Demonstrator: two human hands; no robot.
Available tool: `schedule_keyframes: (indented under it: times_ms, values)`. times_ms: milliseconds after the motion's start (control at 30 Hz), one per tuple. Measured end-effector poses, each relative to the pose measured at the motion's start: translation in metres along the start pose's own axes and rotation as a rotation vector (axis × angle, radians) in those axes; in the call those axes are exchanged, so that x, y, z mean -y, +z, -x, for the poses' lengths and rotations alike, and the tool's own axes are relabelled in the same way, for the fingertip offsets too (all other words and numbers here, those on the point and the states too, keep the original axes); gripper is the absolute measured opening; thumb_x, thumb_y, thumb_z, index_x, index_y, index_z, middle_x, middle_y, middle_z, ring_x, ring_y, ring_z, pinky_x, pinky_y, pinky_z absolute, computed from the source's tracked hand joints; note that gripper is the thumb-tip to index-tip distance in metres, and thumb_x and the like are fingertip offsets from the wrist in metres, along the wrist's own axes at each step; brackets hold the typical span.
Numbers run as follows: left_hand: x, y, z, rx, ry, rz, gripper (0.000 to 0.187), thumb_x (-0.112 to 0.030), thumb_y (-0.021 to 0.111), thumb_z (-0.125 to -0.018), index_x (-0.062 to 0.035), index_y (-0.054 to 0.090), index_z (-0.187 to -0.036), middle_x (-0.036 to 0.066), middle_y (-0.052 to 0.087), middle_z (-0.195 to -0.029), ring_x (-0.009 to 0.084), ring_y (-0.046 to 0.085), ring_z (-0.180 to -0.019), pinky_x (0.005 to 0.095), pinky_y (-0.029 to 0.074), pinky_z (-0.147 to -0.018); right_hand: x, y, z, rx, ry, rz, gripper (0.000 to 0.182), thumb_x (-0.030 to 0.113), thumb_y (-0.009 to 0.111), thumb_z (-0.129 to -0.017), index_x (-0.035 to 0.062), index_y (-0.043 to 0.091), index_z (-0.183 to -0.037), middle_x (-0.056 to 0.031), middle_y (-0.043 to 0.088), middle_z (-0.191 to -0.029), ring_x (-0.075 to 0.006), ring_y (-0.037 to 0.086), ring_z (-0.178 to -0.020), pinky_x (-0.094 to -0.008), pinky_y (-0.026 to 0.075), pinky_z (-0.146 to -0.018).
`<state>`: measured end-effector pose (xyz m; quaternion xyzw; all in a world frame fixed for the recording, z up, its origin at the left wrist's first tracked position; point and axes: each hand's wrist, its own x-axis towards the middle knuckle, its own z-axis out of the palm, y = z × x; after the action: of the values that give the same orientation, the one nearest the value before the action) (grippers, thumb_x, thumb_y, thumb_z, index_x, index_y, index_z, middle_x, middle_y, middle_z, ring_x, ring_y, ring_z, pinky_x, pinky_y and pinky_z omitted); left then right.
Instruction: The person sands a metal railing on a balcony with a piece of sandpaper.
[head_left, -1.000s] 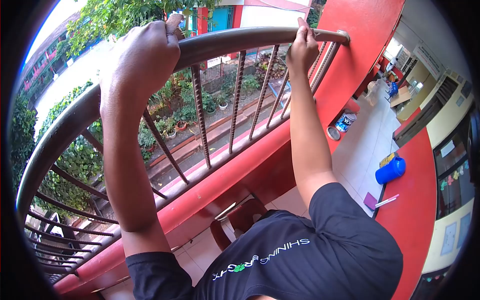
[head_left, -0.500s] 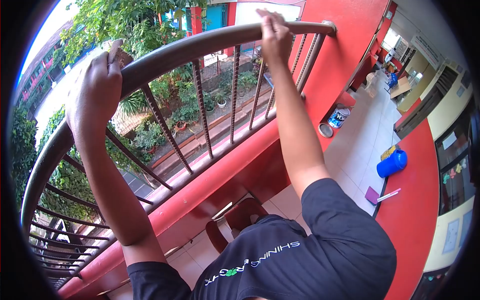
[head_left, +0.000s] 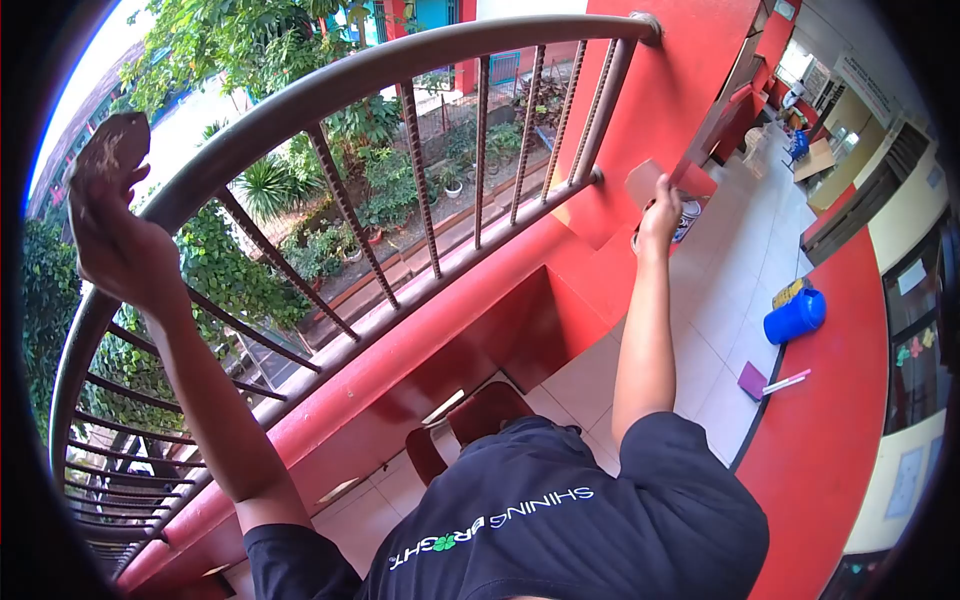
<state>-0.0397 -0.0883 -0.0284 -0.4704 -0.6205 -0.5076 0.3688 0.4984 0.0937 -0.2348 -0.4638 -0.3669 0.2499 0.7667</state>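
Observation:
At the left, my left hand is raised beside the dark metal railing, with its fingers round a brown, crumpled piece that may be sandpaper or cloth. My right hand is off the rail, in front of the red pillar, and pinches a flat brown piece that looks like folded paper. Ribbed vertical bars stand between the curved top rail and the lower rail.
Below the railing runs a red ledge, with a red chair under it. Along the tiled corridor at right are a blue container, a purple dustpan and a distant person. Plants grow beyond the railing.
My right hand has left the top rail and moved right and down. My left hand has shifted left, away from the rail's top. The pieces in both hands now show more clearly.

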Motion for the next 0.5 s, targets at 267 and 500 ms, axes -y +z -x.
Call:
schedule_keyframes:
  times_ms: [267,500]
  values:
    - [-0.127,0.079,0.256,1.095,-0.831,1.23,0.037,-0.031,0.058,-0.105,0.0006,0.066,-0.123,0.006,0.071,-0.11,0.0119,0.062,-0.102,0.0318,0.048,-0.093,-0.037,-0.006,0.182,0.671,0.644,-0.028,0.033,0.022,0.057,-0.106,0.0038,0.061,-0.133,-0.0074,0.071,-0.115,-0.0149,0.07,-0.1,-0.0332,0.058,-0.088]
    - [-0.166,0.099,0.313,1.416,-0.975,1.181,0.04,-0.032,0.064,-0.102,-0.0021,0.064,-0.13,0.004,0.071,-0.116,0.0119,0.064,-0.105,0.0333,0.05,-0.095,-0.055,-0.003,0.169,0.878,0.704,-0.332,0.034,0.013,0.046,-0.103,-0.0028,0.059,-0.13,-0.0133,0.07,-0.115,-0.0155,0.069,-0.101,-0.0287,0.054,-0.092]
